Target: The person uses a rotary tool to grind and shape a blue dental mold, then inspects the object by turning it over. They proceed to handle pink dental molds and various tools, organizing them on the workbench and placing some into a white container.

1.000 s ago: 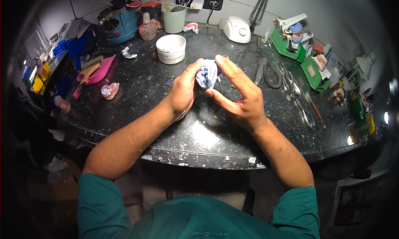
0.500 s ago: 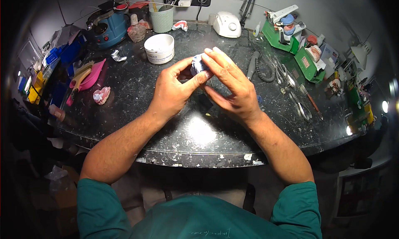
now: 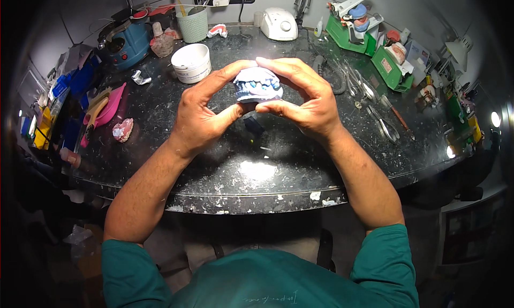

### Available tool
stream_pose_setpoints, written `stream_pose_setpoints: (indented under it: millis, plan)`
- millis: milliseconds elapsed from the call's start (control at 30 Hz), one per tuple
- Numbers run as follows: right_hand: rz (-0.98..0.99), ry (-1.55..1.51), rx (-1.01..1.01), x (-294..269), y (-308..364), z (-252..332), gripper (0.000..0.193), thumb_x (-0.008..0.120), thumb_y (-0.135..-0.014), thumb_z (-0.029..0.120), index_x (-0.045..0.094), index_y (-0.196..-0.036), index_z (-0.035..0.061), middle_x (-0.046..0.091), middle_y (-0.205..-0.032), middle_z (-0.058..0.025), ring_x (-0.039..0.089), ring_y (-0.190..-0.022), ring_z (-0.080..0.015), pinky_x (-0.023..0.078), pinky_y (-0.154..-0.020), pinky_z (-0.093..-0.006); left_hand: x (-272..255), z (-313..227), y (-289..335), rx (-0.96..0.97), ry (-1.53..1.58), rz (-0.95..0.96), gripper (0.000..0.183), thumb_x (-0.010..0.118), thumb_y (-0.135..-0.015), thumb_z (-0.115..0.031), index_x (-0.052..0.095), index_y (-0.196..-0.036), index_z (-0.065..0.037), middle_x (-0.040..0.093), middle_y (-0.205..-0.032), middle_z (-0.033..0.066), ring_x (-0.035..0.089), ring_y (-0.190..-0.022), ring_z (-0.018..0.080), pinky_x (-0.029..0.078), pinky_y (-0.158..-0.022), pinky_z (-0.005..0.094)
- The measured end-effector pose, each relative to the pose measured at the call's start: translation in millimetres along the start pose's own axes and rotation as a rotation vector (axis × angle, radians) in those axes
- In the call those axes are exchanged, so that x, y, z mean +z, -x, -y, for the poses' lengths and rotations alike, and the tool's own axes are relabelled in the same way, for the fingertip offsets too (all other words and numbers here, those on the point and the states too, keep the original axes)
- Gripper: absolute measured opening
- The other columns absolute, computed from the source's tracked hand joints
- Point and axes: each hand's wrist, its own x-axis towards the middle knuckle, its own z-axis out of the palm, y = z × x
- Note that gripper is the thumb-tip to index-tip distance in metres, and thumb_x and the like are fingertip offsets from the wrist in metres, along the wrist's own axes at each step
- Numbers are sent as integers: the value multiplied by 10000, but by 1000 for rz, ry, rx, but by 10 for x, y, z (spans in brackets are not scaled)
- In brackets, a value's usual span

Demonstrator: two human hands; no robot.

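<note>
Between my two hands, above the dark bench, is a pale blue dental cast (image 3: 259, 85) with an upper and a lower half set together, its teeth facing me. My left hand (image 3: 206, 107) grips its left side, thumb under the base and fingers over the top. On the other side my right hand (image 3: 305, 96) holds it the same way, thumb at the lower edge. A white tub (image 3: 191, 63) stands just beyond my left hand. A small pink and white dental cast (image 3: 123, 130) lies farther left on the bench.
A pink bowl (image 3: 113, 107) with a spatula lies at the left, near a blue machine (image 3: 126, 46). At the back stand a mesh cup (image 3: 193, 27) and a white control box (image 3: 279, 24). Metal hand tools (image 3: 383, 122) and green boxes (image 3: 393, 70) occupy the right.
The cast has turned so its row of teeth now shows. My right hand has shifted from covering it to gripping its right side. The view has moved slightly.
</note>
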Motion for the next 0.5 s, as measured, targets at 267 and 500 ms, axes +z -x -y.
stream_pose_setpoints:
  millis: [267, 500]
  plan:
    - [-12, 55, -117, -15, -23, 98, 558, 907, -721, 174, 704, -1216, 17, 728, -1145, -135, 704, -1061, -271, 565, -935, -365, -75, 19, -16, 88, 81, 56, 589, 799, -794, -14, 612, -1353, -5, 675, -1317, 133, 625, -1247, 222, 475, -1084, 353]
    - [-22, 191, -288, -48, -70, 191, 550, 905, -718, 160, 697, -1202, 2, 727, -1150, -147, 706, -1054, -288, 567, -918, -362, -7, 35, -10, 161, 158, 5, 583, 786, -788, 55, 598, -1338, 4, 654, -1327, 134, 607, -1270, 223, 459, -1111, 355]
